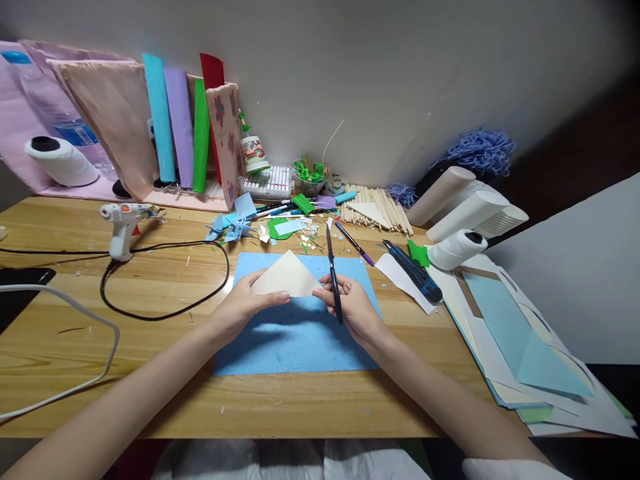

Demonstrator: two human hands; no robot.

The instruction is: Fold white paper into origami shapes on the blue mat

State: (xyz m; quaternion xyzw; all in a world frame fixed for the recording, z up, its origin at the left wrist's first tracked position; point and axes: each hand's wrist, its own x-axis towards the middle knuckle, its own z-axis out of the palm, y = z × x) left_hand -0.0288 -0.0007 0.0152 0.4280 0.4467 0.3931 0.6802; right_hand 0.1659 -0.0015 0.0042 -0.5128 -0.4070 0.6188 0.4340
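Observation:
A cream sheet of paper (289, 275), folded to a triangle with its point away from me, is held between both hands. My left hand (245, 300) pinches its left side, thumb lying along the lower edge. At the right corner, my right hand (353, 303) grips the paper between thumb and fingers. That same hand also carries a pair of scissors (333, 273), blades pointing away from me. Beneath the hands lies a blue sheet (295, 347) with small marks on it.
A glue gun (123, 227) with a looping black cord stands at left. Blue paper pieces (235, 227), scraps and pens lie behind the blue sheet. A utility knife (413, 270), a thread spool (457, 250) and stacked paper (505, 320) are at right. Wooden sticks (383, 207) lie by the wall.

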